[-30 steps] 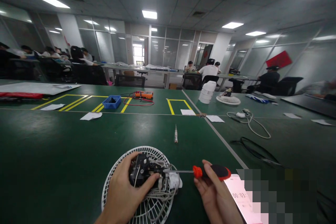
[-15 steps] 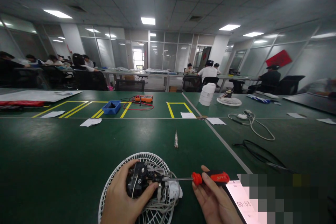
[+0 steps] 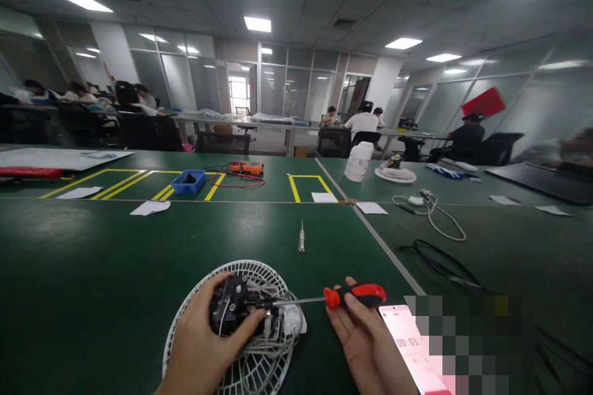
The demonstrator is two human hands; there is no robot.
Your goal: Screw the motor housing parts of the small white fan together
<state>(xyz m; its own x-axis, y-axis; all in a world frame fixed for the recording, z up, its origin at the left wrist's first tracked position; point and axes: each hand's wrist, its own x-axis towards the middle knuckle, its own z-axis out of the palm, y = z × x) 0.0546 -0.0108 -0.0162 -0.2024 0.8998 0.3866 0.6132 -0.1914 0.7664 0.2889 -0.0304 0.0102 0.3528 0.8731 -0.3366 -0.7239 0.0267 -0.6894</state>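
Note:
My left hand (image 3: 204,345) grips a black fan motor block (image 3: 231,311) that rests on a white fan grille (image 3: 194,315) lying flat on the green table. White wires and a white part (image 3: 291,321) hang from the motor's right side. My right hand (image 3: 365,339) holds a screwdriver with a red and black handle (image 3: 356,296). Its metal shaft (image 3: 296,301) points left, level with the table, and its tip meets the motor.
A small tester screwdriver (image 3: 301,237) lies beyond the grille. A phone showing a timer (image 3: 407,345) lies by my right wrist. Black and white cables (image 3: 435,222) lie to the right. Farther off are a blue bin (image 3: 188,182), an orange meter (image 3: 248,166), a second grille (image 3: 395,174) and seated people.
The view has shifted slightly, so everything sits a bit further left. Both hands keep their hold, and the screwdriver stays against the motor.

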